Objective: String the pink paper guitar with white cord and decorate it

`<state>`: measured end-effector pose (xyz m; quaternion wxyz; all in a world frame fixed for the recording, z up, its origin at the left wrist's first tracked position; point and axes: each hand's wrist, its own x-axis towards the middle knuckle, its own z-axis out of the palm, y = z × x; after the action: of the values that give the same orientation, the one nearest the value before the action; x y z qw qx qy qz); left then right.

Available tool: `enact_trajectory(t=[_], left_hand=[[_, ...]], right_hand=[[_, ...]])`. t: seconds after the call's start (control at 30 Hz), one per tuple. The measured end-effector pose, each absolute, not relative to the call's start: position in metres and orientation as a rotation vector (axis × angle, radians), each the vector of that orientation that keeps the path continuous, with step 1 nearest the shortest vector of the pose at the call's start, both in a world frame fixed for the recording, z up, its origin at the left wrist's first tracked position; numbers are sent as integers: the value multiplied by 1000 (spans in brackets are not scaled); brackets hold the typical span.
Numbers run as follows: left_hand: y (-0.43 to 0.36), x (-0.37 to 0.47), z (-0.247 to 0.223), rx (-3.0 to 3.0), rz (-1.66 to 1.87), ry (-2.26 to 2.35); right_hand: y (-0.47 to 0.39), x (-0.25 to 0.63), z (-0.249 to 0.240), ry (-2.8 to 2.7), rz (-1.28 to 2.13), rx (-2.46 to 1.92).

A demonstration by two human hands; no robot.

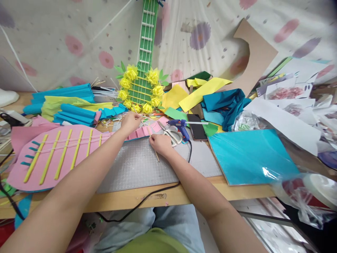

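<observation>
A pink paper guitar (84,154) with yellow strips and white strings lies at the left, its pink neck (139,132) reaching to the middle. My left hand (131,122) is closed above this neck, near the loose white strings; what its fingers pinch is too small to name. Near the neck's right end, my right hand (160,143) is closed on a thin wooden stick (157,156), which points down toward the grey cutting mat (134,168). Scissors (172,135) and a blue glue gun (180,125) lie just right of my right hand.
A green guitar (141,92) ringed with yellow flowers leans upright behind. Blue and yellow crepe paper lies on both sides of it. A phone (197,127) and a blue wrapped board (254,156) are at the right. The black cord (147,197) crosses the table's front edge (168,198).
</observation>
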<state>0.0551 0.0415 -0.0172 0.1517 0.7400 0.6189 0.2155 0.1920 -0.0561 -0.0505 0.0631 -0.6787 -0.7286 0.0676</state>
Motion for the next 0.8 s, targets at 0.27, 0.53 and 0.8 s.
enact_trajectory(t=[0.27,0.53,0.8], left_hand=[[41,57,-27,2620,247,1335],[39,56,-27,2611,137,1327],[41,54,-33,2610,134,1303]], right_hand=[[-55,192,-49,-2210,226,-2082],[-54,191,-53,-2207,203,-2089],[-53,187,-51,-2048,239,-2174]])
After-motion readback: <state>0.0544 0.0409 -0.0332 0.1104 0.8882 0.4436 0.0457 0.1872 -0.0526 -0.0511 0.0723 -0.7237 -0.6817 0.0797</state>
